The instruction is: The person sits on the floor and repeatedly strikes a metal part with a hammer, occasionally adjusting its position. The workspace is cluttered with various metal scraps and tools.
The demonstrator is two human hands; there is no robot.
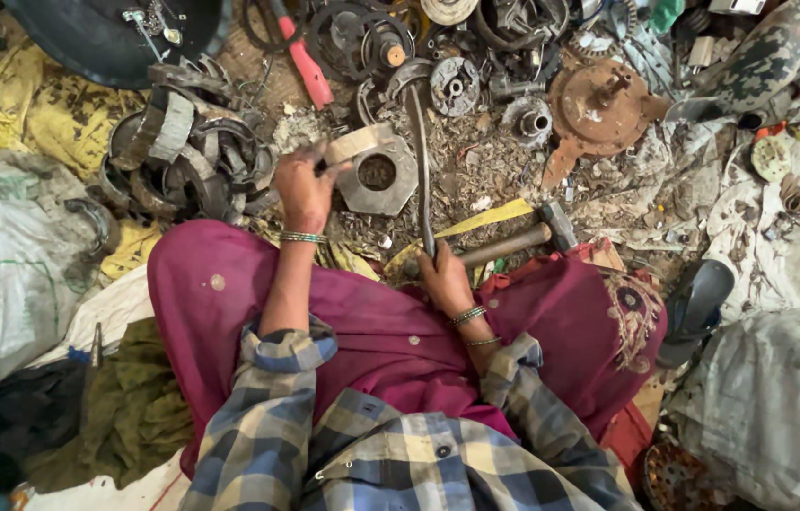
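— How much room is there around the hands?

— Little. The person sits on the floor, which is strewn with metal chips, and scrap hems the work in on three sides. A heap of curved brake shoes lies just beside the left hand, on its outer side. Beyond the work, a red-handled tool, small gears and a rusty round flange crowd the far edge. A hammer lies near the right hand, its head pointing away to the right. White sacks close off both flanks. The only open patch is the littered strip between the hexagonal metal block and the rusty flange.

— What is the left hand doing?

— Its fingers are clenched around a curved strip of brake lining, holding it at the top edge of the hexagonal block, which lies flat on the floor straight ahead of the person's knees.

— And the right?

— Its fingers are wrapped tight around the lower end of a long, dark metal bar. The bar runs up past the right side of the block; its curved top end is among the scrap.

— Do the bar and block touch?

— I cannot tell; they run very close.
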